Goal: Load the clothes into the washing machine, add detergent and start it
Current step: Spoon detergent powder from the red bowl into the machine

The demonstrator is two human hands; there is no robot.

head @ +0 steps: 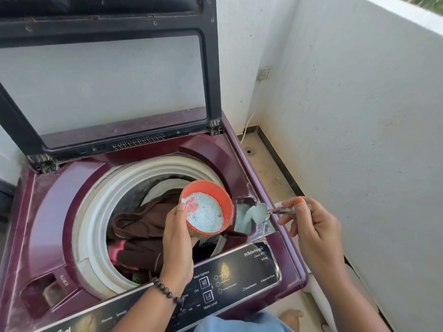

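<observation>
A maroon top-load washing machine (60, 188) stands with its lid (103, 75) raised. Brown and pink clothes (141, 233) lie in the drum. My left hand (177, 238) grips an orange cup (221, 200) of pale blue detergent powder over the drum's right edge. My right hand (314, 226) pinches a metal spoon (263, 210) tilted over the detergent tray (242, 219) at the machine's right, with powder spilling from it into the tray.
The black control panel (230, 281) runs along the machine's front edge. White walls (359, 116) close in at the back and right. A floor drain (249, 152) and a white cable (247, 128) lie in the narrow floor strip to the right.
</observation>
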